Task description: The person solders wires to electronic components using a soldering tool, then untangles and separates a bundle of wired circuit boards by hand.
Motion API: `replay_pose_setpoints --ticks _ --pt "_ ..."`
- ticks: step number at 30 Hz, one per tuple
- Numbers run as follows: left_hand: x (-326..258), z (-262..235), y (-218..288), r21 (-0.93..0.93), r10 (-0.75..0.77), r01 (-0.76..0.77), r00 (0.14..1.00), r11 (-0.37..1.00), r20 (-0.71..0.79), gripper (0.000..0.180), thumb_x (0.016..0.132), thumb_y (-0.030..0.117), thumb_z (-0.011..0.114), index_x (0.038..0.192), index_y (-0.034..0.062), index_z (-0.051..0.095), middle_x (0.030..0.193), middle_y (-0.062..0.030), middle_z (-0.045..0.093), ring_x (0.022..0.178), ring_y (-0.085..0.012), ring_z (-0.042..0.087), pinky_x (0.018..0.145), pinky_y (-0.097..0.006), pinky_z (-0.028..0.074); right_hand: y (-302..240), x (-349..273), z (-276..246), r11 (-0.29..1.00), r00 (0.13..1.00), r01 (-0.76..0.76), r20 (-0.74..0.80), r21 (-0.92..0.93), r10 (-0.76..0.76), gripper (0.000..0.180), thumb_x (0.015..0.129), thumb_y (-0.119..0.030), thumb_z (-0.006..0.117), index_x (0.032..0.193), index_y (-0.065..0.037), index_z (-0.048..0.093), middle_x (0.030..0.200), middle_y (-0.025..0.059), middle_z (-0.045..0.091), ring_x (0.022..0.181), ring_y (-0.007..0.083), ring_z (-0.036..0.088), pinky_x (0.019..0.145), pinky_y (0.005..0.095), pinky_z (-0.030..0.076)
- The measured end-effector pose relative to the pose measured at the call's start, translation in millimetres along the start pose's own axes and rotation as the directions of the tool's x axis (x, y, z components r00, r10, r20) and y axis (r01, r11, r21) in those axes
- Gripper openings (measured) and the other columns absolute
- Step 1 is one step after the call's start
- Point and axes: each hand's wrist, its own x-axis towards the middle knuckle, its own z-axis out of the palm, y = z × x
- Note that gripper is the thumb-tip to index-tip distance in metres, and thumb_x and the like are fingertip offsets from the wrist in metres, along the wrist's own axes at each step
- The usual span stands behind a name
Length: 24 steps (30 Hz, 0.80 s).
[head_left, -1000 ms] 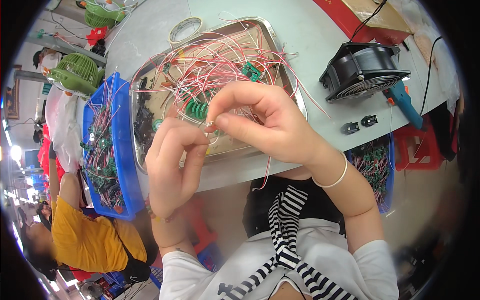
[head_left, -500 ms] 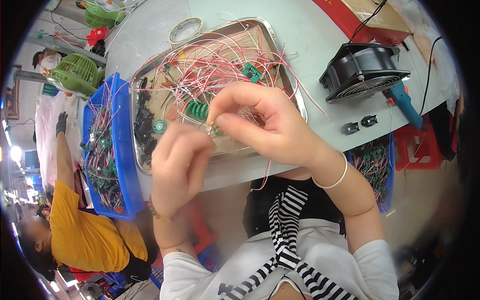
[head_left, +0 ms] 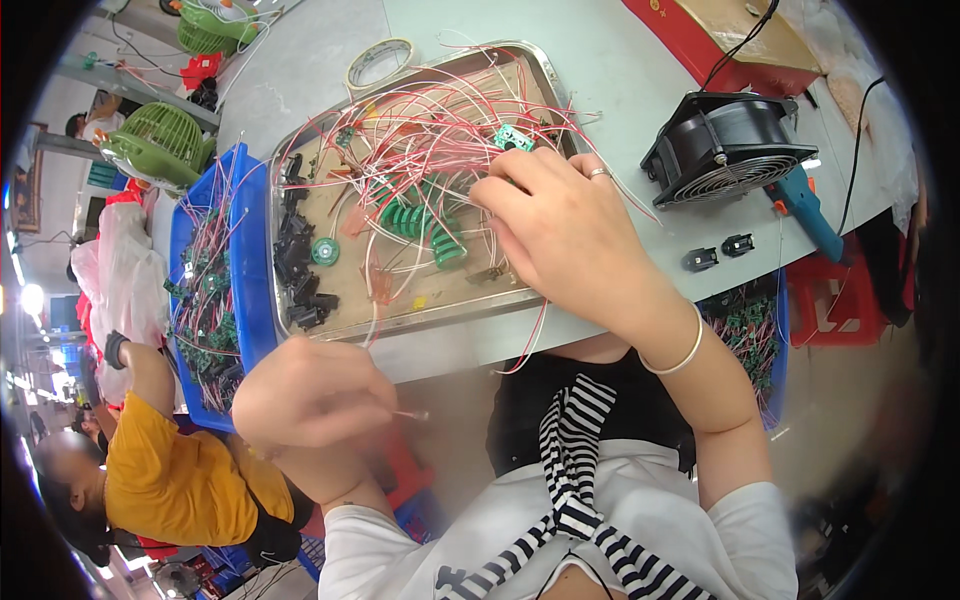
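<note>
My left hand [head_left: 315,393], smeared by motion, is closed below the near left edge of a metal tray [head_left: 420,318]. A thin wire end [head_left: 408,414] pokes out from its fingers to the right. Over the right part of the tray, my right hand [head_left: 575,225] has its fingers bent and apart above tangled red and white wires [head_left: 430,140]. A small green circuit board [head_left: 512,138] lies just beyond its fingertips. Also in the tray are a row of green ring-shaped parts [head_left: 405,218], a round green part [head_left: 325,251] and black plastic parts [head_left: 294,245].
A blue bin [head_left: 250,290] of wired boards stands at the left; a second bin [head_left: 745,340] is low at the right. A black fan [head_left: 728,150], a teal-handled tool [head_left: 808,210], two black parts [head_left: 720,250] and a tape roll [head_left: 380,63] are on the table. A co-worker [head_left: 180,460] is at left.
My hands have parted from their meeting above the tray. The left moved down and left with the wire end; the right moved slightly right and opened over the wires. The co-worker's arm lowered.
</note>
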Motion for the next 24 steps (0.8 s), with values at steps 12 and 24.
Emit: replay_pose_setpoints --ticks 12,24 --pt "98 1 -24 0.614 0.41 0.285 0.534 0.736 -0.739 0.017 0.079 0.011 0.071 0.095 0.0076 0.069 0.088 -0.0062 0.067 0.091 -0.0267 0.057 0.079 -0.038 0.043 -2 48 4 0.969 0.947 0.151 -0.254 -0.197 -0.199 0.008 0.08 -0.014 0.061 0.086 -0.013 0.067 0.09 0.0008 0.062 0.092 0.0203 0.06 0.076 0.0466 0.044" --pt "110 1 -48 0.24 0.202 0.047 0.403 0.97 -0.893 0.007 0.089 0.006 0.06 0.091 0.0001 0.063 0.079 -0.0084 0.066 0.066 -0.0171 0.056 0.061 -0.03 0.045 11 48 2 0.906 0.98 0.037 -0.193 0.421 0.05 0.012 0.078 -0.017 0.06 0.078 -0.009 0.069 0.072 0.0055 0.063 0.076 0.027 0.061 0.071 0.0441 0.044"
